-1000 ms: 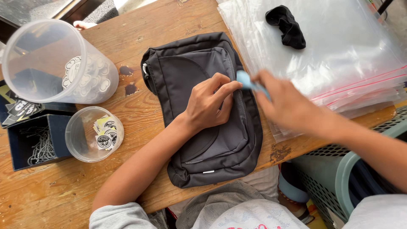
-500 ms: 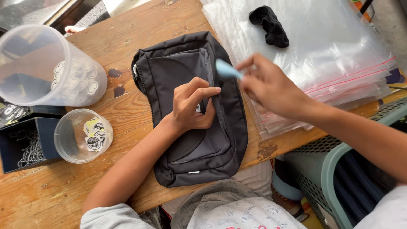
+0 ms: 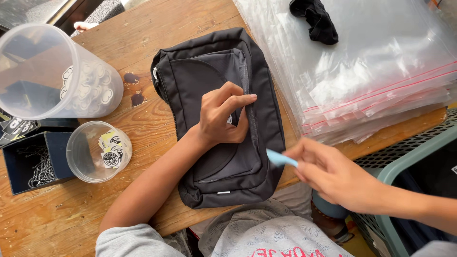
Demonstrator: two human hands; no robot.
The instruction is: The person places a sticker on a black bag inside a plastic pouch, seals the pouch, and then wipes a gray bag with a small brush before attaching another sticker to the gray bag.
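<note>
Black fabric sling bag (image 3: pixel 223 119) flat on wooden surface (image 3: pixel 157 28), front pocket up, zip along one edge; left hand (image 3: pixel 221 119) curled, fingers pinching at pocket zip; right hand (image 3: pixel 333 176) off bag's lower right corner, fingers clamped on small light-blue piece (image 3: pixel 281 158); motion-blurred.

A stack of clear zip bags (image 3: pixel 381 81) bears a black cloth (image 3: pixel 316 19); plastic tubs (image 3: pixel 52 71) stand left.

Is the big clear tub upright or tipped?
Tipped: the tub lies on its side on the table, its round tokens piled against the lower wall.
</note>
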